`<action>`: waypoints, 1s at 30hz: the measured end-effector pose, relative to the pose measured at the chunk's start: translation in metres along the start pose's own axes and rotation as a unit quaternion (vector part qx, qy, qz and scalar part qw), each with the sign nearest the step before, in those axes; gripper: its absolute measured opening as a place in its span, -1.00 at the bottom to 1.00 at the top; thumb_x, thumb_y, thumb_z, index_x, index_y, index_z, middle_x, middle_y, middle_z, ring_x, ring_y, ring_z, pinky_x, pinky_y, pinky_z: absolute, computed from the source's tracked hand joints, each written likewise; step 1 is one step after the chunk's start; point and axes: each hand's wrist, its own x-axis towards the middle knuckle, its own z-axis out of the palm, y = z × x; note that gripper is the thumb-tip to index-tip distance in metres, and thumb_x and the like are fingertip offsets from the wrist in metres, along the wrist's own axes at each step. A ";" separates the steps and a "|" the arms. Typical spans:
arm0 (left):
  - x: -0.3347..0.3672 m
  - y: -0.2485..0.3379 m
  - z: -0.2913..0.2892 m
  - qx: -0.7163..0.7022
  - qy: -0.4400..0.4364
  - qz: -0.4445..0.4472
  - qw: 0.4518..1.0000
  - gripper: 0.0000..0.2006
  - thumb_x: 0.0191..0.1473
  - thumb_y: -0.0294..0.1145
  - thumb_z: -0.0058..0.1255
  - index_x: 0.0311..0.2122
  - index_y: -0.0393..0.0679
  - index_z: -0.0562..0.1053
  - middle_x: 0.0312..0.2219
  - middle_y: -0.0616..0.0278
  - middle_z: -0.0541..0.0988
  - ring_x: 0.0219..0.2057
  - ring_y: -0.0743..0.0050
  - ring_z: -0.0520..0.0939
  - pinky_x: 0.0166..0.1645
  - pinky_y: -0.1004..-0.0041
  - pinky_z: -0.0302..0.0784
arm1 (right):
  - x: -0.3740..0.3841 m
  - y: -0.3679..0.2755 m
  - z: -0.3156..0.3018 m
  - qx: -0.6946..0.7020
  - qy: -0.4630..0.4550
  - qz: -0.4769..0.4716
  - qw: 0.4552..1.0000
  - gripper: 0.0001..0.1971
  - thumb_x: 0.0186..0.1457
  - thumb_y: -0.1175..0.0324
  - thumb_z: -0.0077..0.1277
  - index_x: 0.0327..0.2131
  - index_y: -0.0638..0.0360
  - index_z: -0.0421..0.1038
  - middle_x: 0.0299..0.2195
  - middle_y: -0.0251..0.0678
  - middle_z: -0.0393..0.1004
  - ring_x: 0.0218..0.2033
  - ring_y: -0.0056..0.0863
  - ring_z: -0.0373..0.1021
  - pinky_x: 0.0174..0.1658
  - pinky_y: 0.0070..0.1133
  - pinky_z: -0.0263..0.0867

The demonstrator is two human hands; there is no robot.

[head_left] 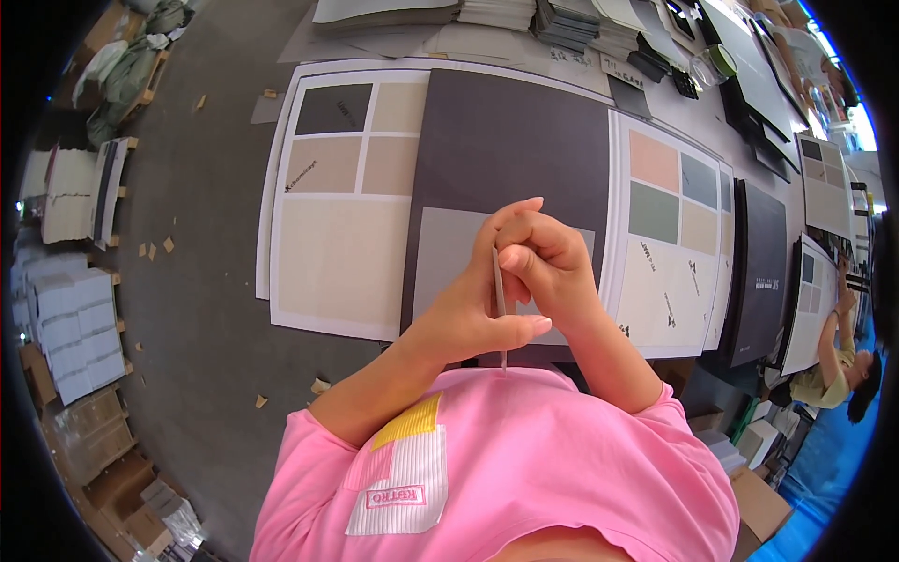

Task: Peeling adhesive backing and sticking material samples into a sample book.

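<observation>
Close in front of my pink shirt, my left hand (473, 304) grips a thin, flat grey card (500, 304) that is seen almost edge-on. My right hand (554, 267) is closed, its curled fingers and thumb pinching at the card's far end. Both hands hover over the near part of a dark board (515, 131), where a grey rectangular sheet (449, 229) lies. The board sits across an opened sample book, between a left page (345, 262) of beige and dark swatches and a right page (660, 286) of coloured swatches.
Stacks of sheets (496, 11) line the table's far side, near a jar with a green lid (721, 61). A closed dark book (757, 272) lies at the right. Beyond it a co-worker (833, 365) reaches over another sample board (807, 304). Wrapped stacks (75, 318) stand on the left floor.
</observation>
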 end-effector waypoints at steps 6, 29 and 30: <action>0.001 -0.002 0.002 -0.021 0.008 0.000 1.000 0.01 -0.16 -0.39 0.20 0.39 -0.03 -0.11 0.07 0.19 0.19 0.05 0.41 0.32 0.08 0.43 0.33 | -0.002 0.000 -0.004 0.065 -0.035 0.029 0.997 -0.80 0.20 0.34 0.15 -0.41 0.20 0.37 -0.55 -0.51 0.39 -0.54 -0.77 0.29 -0.46 -0.72 0.21; -0.001 -0.003 -0.017 0.190 0.096 0.042 0.976 -0.08 -0.18 -0.54 0.20 0.34 0.05 0.05 0.20 0.12 0.08 0.16 0.14 0.26 0.13 0.18 0.38 | -0.005 -0.034 0.001 -0.169 0.010 0.041 0.985 -0.90 0.03 0.63 0.12 -0.34 0.32 0.57 -0.34 -0.31 0.52 -0.33 -0.55 0.44 -0.29 -0.61 0.36; -0.001 -0.002 -0.016 0.190 0.096 0.042 0.976 -0.08 -0.18 -0.54 0.20 0.34 0.05 0.05 0.20 0.12 0.08 0.16 0.14 0.26 0.13 0.18 0.38 | -0.005 -0.034 0.000 -0.172 0.007 0.033 0.984 -0.90 0.02 0.63 0.12 -0.34 0.32 0.57 -0.34 -0.31 0.52 -0.34 -0.55 0.45 -0.29 -0.61 0.36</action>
